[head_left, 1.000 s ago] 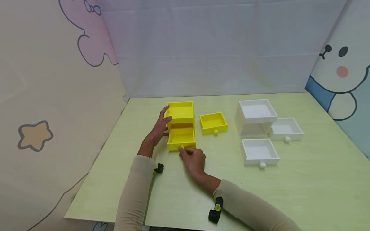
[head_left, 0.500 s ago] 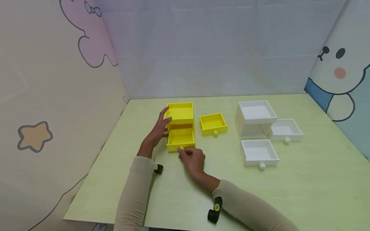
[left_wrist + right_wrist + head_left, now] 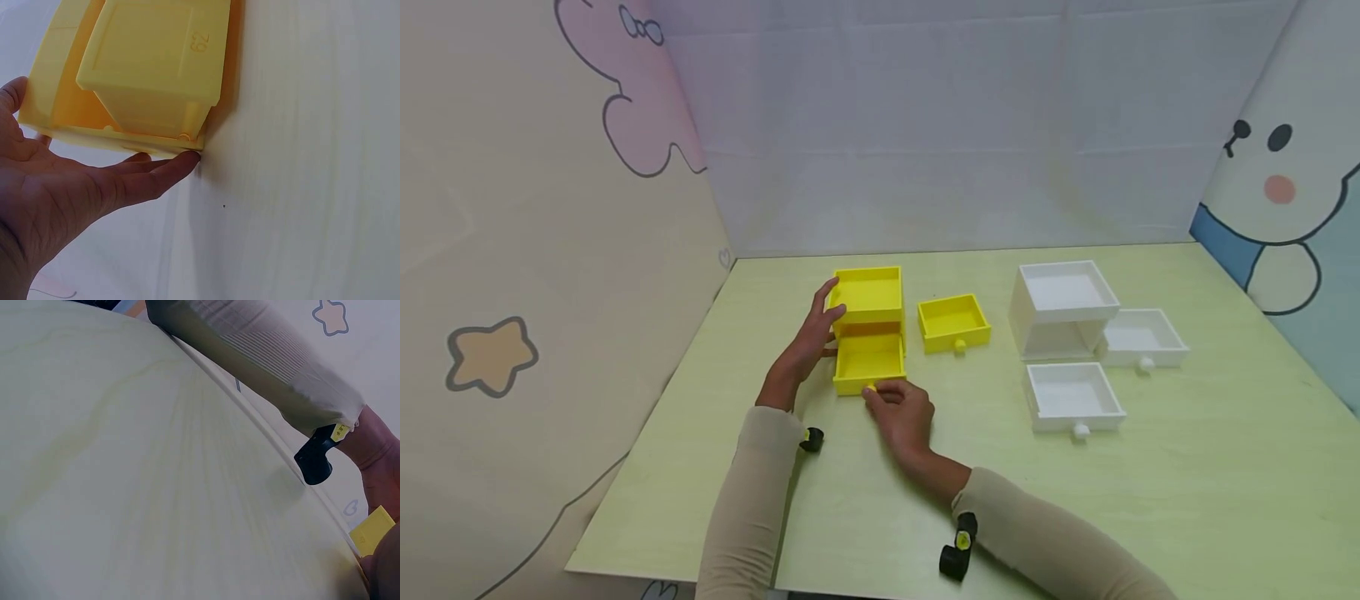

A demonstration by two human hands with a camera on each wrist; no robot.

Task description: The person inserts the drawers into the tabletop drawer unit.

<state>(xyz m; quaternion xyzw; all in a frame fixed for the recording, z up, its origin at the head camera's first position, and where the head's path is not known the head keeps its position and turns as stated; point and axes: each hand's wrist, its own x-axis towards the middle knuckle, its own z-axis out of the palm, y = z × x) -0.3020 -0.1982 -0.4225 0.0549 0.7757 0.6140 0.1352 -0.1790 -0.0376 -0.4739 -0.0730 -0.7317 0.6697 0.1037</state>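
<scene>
A small yellow cabinet stands on the table, its lower drawer pulled partly out and its upper slot vacant. Against the cabinet's left side, my left hand holds it, thumb at the front of the top and fingers spread along the wall. In the left wrist view, fingertips reach the wall's bottom edge, beside the drawer front marked 62. My right hand pinches the drawer's round yellow knob between thumb and forefinger. The right wrist view catches only a yellow corner beside the hands.
Right of the cabinet lies a loose yellow drawer. Further right stands a white cabinet without drawers; one white drawer lies before it, another beside it. A wall borders the table's left edge.
The right thumb and forefinger have shifted slightly at the knob. The drawer, the left hand and the other pieces stay as they were.
</scene>
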